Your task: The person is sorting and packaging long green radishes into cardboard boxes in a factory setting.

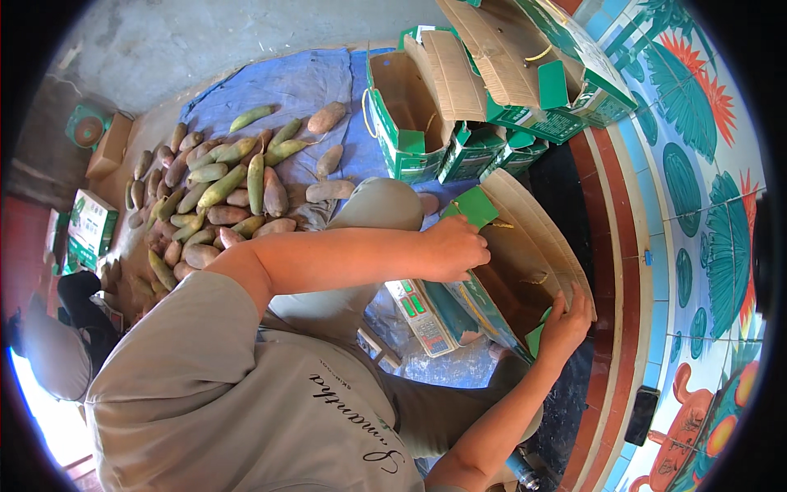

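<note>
A green cardboard carton with bare brown inner walls stands open in front of me, its flaps raised. My left hand is closed on the carton's left edge, beside a green end flap. At the nearer right end, my right hand bends its fingers over the carton's edge, next to another green flap. Below the carton's left side shows a digital scale with lit green displays; whether the carton rests on it is hidden.
A large heap of long green and reddish-brown root vegetables lies at the left, partly on a blue tarp. Open cartons stand ahead. A tiled wall runs along the right, with a dark phone-like object nearby. Another person's cap shows at far left.
</note>
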### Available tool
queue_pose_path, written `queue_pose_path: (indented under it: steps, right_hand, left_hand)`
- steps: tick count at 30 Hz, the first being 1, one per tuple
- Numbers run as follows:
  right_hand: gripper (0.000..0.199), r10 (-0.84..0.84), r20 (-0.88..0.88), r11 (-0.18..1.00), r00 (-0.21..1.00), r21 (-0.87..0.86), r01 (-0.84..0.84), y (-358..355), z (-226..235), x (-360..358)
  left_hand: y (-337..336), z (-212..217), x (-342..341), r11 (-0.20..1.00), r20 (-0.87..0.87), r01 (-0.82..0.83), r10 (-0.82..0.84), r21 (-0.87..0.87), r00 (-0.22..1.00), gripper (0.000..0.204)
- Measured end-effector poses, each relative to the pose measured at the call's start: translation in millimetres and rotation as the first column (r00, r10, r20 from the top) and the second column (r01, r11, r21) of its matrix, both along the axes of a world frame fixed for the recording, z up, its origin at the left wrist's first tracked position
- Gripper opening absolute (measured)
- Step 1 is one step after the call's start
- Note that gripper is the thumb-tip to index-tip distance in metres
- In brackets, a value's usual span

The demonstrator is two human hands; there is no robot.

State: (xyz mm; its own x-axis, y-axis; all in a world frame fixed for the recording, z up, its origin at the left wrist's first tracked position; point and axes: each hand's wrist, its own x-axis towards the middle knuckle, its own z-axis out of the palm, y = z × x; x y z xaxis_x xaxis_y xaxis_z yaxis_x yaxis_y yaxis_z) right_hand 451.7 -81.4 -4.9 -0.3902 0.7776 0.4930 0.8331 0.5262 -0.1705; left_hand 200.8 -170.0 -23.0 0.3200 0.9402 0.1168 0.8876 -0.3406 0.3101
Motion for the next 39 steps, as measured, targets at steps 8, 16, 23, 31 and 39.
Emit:
queue_pose_path:
  steps: [8,16,23,31,39]
  right_hand:
    - [0.02,0.172,-0.073,0.949,0.982,-0.255,-0.185,-27,9,-23]
    - [0.025,0.227,-0.23,0.768,0.946,-0.555,-0.319,-53,21,-31]
    - [0.015,0.428,-0.122,0.7,0.895,-0.582,-0.414,-64,22,-45]
    - [0.011,0.404,-0.043,0.647,0.914,-0.693,-0.319,-59,20,-43]
    - [0.008,0.356,-0.139,0.534,0.924,-0.781,-0.323,-52,22,-47]
  left_hand:
    - [-4,32,-29,0.96,0.274,-0.038,-0.041,0.277,0.961,0.033]
    - [-81,-10,-183,0.83,0.114,-0.461,0.449,0.314,0.886,0.023]
    - [-222,-135,-261,0.309,-0.283,-0.884,0.865,-0.35,0.414,0.023]
    - [-333,-216,-225,-0.225,-0.526,-0.885,0.85,-0.407,0.026,0.063]
    - [-346,-229,-228,-0.619,-0.483,-0.645,0.775,-0.448,-0.408,0.101]
